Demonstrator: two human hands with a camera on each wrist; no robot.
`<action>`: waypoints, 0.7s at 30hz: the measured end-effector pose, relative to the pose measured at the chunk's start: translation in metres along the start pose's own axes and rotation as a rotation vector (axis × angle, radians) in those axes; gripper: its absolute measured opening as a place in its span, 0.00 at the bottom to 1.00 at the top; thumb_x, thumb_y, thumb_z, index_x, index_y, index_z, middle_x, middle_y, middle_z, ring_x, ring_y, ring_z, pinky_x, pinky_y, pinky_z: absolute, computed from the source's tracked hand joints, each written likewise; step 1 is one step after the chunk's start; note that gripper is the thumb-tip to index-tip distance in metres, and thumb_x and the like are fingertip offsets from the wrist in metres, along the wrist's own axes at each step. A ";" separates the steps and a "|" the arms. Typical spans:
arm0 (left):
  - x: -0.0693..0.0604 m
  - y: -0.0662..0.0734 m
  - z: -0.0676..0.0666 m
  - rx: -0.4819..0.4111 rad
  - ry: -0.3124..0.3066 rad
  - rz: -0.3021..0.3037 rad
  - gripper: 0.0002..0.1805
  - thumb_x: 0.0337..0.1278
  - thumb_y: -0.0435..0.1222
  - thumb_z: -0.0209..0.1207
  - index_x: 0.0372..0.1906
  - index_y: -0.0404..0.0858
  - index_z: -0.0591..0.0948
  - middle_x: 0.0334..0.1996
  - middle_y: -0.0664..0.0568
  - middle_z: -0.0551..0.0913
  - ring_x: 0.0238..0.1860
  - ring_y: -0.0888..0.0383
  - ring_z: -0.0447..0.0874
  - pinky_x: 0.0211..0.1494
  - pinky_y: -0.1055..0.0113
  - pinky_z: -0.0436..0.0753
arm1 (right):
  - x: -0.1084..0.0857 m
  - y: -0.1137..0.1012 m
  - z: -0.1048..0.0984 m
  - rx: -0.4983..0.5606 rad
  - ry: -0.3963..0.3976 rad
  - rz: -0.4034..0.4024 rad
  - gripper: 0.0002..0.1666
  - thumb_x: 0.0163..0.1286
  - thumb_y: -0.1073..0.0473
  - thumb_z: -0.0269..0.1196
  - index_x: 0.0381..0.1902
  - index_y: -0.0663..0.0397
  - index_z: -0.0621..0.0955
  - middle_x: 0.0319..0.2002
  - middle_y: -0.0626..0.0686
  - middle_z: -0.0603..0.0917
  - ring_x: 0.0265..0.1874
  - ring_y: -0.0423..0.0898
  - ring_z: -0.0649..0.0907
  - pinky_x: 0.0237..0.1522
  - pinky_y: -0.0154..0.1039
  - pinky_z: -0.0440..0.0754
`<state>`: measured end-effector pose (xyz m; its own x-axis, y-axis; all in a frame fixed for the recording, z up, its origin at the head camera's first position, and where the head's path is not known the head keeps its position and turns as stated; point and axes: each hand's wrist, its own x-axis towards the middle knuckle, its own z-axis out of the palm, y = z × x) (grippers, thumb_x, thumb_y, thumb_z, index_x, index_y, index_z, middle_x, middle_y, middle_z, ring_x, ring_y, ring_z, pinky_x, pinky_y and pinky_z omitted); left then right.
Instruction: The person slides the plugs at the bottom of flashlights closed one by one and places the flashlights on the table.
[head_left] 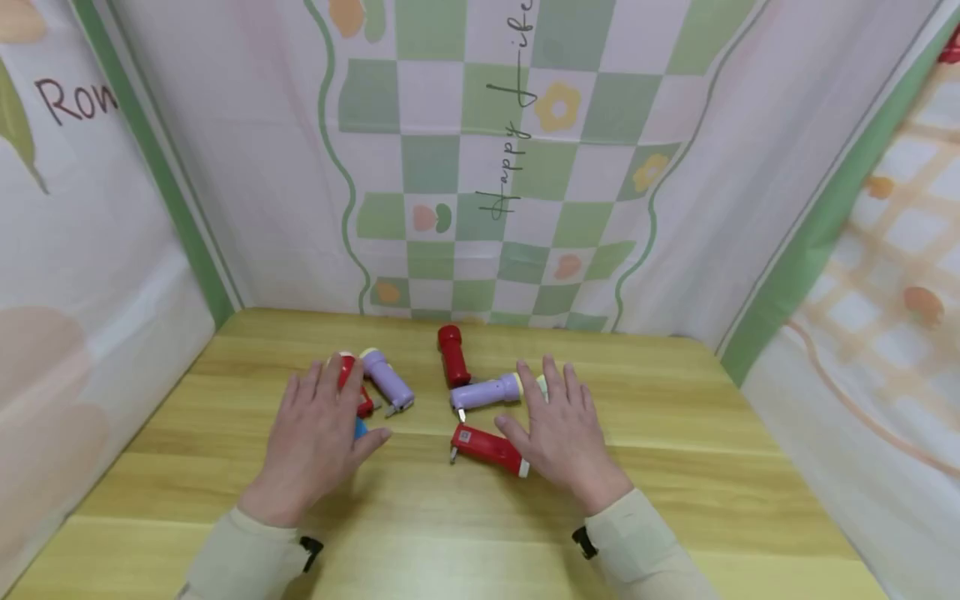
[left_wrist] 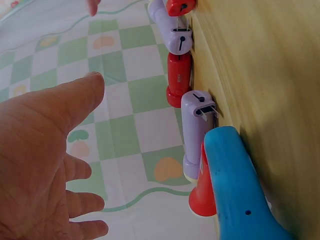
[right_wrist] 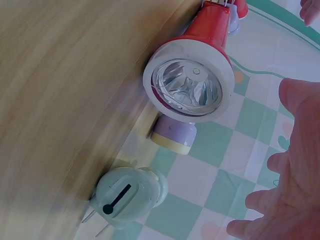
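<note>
The left hand [head_left: 311, 442] is held above the wooden table [head_left: 420, 533], its fingers almost straight and slightly spread, apart from the blue flashlight [left_wrist: 240, 185] and the red flashlight [left_wrist: 202, 192] under it. The right hand [head_left: 562, 437] has also straight, separated fingers, apart from the white-rimmed flashlight [right_wrist: 192, 67] and the pale green flashlight [right_wrist: 125, 195]. Between both hands lie two purple flashlights [head_left: 387, 381] and, farther away, the dark red flashlight [head_left: 453, 357].
</note>
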<state>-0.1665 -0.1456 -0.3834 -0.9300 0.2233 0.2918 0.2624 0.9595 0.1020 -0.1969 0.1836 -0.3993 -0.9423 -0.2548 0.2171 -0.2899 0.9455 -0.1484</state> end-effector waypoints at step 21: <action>-0.007 -0.013 -0.002 0.046 0.062 0.020 0.49 0.57 0.57 0.73 0.72 0.27 0.70 0.64 0.29 0.77 0.61 0.31 0.79 0.66 0.36 0.77 | 0.000 -0.003 -0.004 0.012 0.003 -0.021 0.51 0.76 0.29 0.55 0.84 0.48 0.55 0.83 0.68 0.50 0.80 0.73 0.52 0.76 0.72 0.55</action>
<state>-0.1629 -0.1598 -0.3846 -0.9068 0.2325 0.3516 0.2669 0.9623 0.0519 -0.1953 0.1818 -0.3955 -0.9355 -0.2736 0.2235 -0.3113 0.9375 -0.1554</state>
